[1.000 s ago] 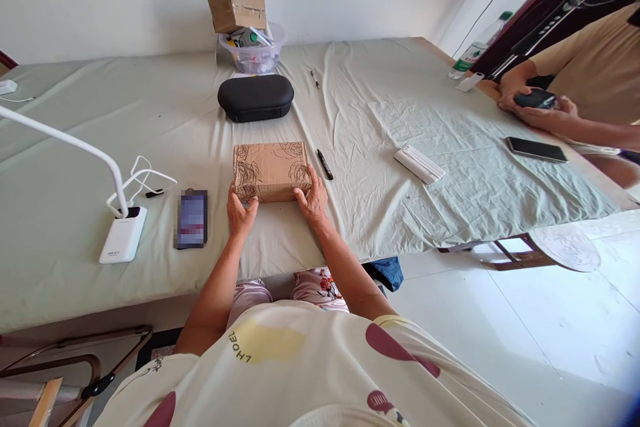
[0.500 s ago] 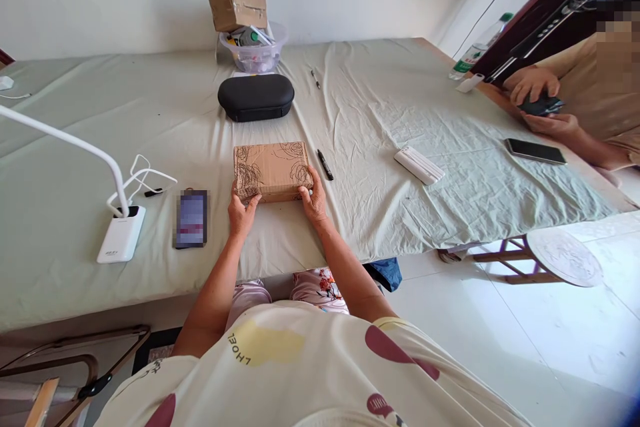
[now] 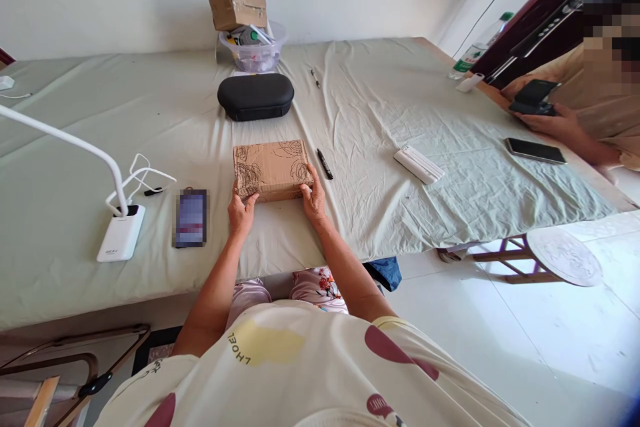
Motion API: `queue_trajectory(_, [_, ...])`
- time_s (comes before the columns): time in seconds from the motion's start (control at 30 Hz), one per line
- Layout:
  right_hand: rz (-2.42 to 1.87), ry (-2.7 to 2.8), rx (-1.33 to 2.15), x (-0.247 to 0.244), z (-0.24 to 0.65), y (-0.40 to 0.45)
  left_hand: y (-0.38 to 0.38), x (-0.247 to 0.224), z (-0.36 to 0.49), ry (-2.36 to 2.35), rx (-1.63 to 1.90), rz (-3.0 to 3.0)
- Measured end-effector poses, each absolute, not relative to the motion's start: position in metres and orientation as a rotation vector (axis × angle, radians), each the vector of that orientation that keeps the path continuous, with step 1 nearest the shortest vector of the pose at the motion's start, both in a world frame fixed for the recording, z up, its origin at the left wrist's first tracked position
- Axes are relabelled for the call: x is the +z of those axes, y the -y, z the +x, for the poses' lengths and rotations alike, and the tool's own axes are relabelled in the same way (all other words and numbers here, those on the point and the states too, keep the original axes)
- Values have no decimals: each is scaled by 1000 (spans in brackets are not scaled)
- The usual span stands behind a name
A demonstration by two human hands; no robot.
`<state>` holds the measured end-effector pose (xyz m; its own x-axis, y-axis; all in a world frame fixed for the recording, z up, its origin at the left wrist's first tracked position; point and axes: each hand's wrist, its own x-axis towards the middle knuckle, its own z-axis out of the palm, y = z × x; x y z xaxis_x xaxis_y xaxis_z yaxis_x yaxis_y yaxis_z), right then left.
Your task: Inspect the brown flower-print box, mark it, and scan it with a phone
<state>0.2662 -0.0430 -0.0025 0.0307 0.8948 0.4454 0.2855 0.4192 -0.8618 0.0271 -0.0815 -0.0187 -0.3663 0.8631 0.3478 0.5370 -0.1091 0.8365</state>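
Note:
A brown cardboard box (image 3: 273, 167) with black scribbled loops on its top and corners lies in front of me on the cloth-covered table. My left hand (image 3: 241, 210) grips its near left corner, thumb on the near edge. At the near right corner my right hand (image 3: 313, 197) holds the box the same way. The fingers of both hands are partly hidden behind the box's sides. Just right of the box lies a black marker (image 3: 325, 165). Beyond the box sits a black oval case (image 3: 256, 97).
A phone (image 3: 191, 218) and a white power bank (image 3: 121, 233) with a lamp neck lie left. Behind stands a plastic basket (image 3: 257, 57) under a carton (image 3: 238, 5). To the right are a white ridged object (image 3: 419, 165), a dark phone (image 3: 536, 151), a bottle (image 3: 480, 47) and another person's hand (image 3: 555, 121).
My hands and the box are almost unmoved. The other person's dark object now looks opened, with a raised flap, and their hands have shifted.

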Motion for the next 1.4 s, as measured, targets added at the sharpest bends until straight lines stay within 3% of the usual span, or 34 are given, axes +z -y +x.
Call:
queue_trajectory(0.67, [-1153, 1507, 820, 8, 268, 45, 84, -12, 23, -1620, 1550, 1475])
queue_trajectory(1.4, [-1112, 1507, 782, 7, 267, 43, 77, -25, 25, -1757, 1517, 1462])
